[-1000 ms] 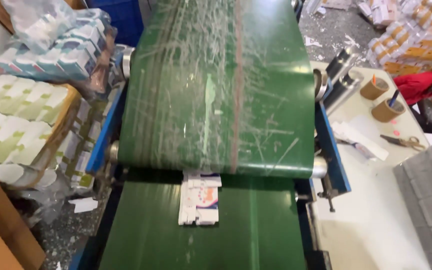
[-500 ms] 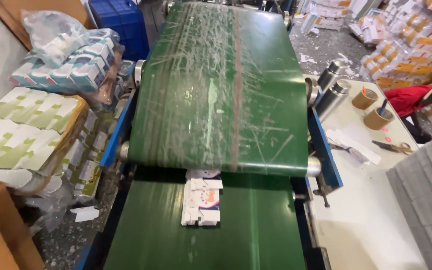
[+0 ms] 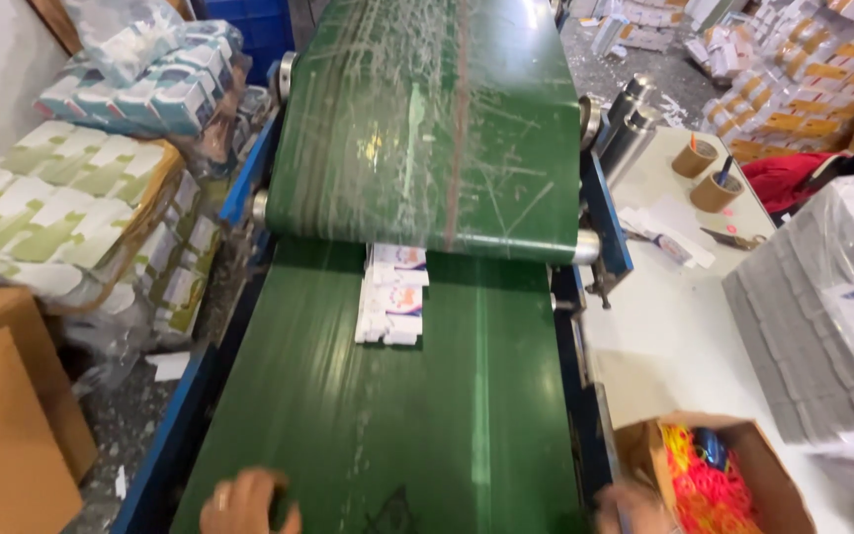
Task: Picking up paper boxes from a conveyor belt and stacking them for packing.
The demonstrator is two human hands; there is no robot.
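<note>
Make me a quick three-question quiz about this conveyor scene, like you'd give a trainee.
1. True or false: the bundle of white packets lies on the lower belt, partly under the upper belt.
2. What fills the open carton at lower right: A) loose bright bands, B) scissors, C) bottles?
3. Which hand rests on the lower belt's near edge?

Key
1. True.
2. A.
3. The left hand; the right hand is beside the carton.

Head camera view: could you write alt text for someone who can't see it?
A stack of flat white cartons emerges from under an upper green belt onto a lower green conveyor belt. The left hand and right hand rest at its near end.
</note>
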